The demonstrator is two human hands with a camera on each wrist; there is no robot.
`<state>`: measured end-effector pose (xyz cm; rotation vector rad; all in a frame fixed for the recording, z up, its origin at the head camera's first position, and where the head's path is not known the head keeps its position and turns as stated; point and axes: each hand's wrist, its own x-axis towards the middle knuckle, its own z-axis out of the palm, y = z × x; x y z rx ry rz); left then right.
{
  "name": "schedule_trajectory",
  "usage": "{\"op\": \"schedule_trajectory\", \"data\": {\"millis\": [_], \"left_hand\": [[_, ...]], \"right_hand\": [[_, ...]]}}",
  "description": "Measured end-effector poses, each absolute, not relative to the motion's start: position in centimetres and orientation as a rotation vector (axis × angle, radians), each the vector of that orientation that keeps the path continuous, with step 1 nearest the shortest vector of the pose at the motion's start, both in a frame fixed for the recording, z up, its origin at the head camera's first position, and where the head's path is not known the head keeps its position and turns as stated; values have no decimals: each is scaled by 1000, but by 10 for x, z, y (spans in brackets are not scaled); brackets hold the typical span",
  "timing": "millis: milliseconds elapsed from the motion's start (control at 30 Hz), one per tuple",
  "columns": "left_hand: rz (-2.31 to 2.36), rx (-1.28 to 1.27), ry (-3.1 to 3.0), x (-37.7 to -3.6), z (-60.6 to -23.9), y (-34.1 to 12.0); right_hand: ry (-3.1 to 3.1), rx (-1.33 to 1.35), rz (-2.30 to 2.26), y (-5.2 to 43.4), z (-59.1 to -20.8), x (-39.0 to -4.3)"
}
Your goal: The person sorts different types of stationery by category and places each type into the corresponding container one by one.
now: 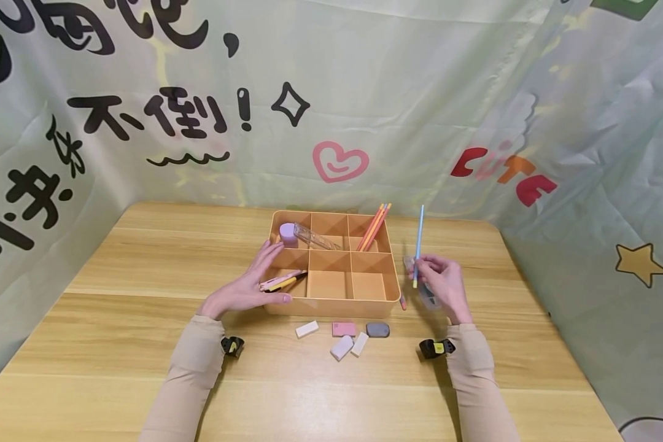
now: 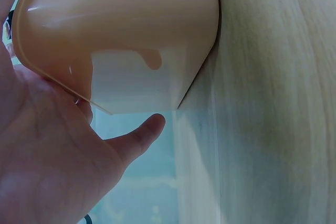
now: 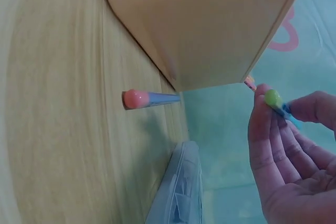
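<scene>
Spread wide, thumb held away from its fingers, the left hand (image 1: 248, 283) rests against the left rim of an orange organizer (image 1: 331, 307). Pens (image 1: 284, 282) lie slanted in the front left compartment, near that hand. Red and orange pencils (image 1: 373, 230) lean in the back right compartment, tops pointing up and rightward. Right of the organizer, raised off the table (image 1: 331, 405), is a blue pencil (image 1: 420, 233), its long axis almost upright, yellow-green end downward. Near that end the right hand (image 1: 444, 283) pinches it, thumb against fingertips, above a clear case (image 3: 184, 192).
</scene>
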<state>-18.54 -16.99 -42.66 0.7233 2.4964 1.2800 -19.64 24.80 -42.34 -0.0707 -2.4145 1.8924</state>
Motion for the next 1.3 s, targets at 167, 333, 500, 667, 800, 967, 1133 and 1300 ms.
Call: {"op": "schedule_trajectory", "data": {"millis": [167,333,500,667,800,967,1133,1300], "left_hand": [[1280,724,2496,-185,-427,-170],[1280,728,2497,-186,-427,-170],[1291,734,2490,-186,-427,-170],[1299,740,2484,-186,-428,-170],[1299,741,2486,-186,-427,-170],[1293,738,2493,-186,-428,-170],[1293,730,2495,-187,-428,-169],[1294,730,2493,-187,-428,-169]], "right_hand": [[-2287,-93,1920,246,-424,-197],[-2140,-125,1915,244,-423,-196],[-1986,-110,1904,244,-425,-198],[-1876,-111,1877,244,-425,-198],[-1764,-94,1934,244,-424,-198],[-1610,-63,2060,243,-423,-198],[-1492,-22,2193,243,-420,-197],[-1334,28,2393,246,-418,-196]]}}
